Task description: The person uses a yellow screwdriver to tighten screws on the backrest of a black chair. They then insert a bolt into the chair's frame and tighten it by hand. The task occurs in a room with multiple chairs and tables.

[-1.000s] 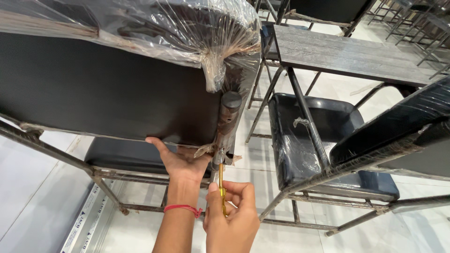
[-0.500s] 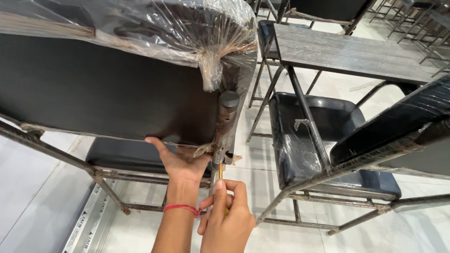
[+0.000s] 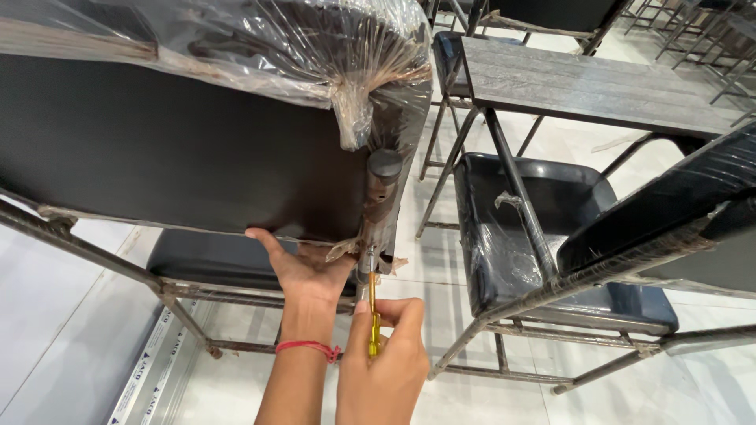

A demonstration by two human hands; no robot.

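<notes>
A dark panel (image 3: 173, 157), partly wrapped in clear plastic film (image 3: 331, 47), fills the upper left. My left hand (image 3: 303, 271), with a red thread at the wrist, presses flat against the panel's lower edge. My right hand (image 3: 386, 362) grips a yellow-handled screwdriver (image 3: 373, 319) upright, its tip at the bottom of the metal leg (image 3: 382, 212) at the panel's corner. A round black cap (image 3: 385, 165) sits on that leg.
A black plastic-wrapped chair seat (image 3: 535, 228) on a metal frame (image 3: 551, 283) stands to the right. Behind it is a grey wooden tabletop (image 3: 591, 86). Another dark seat (image 3: 213, 260) lies below the panel. The floor is white tile (image 3: 63, 299).
My right hand has turned slightly on the screwdriver handle and stays below the leg. The left hand keeps its place on the panel's edge.
</notes>
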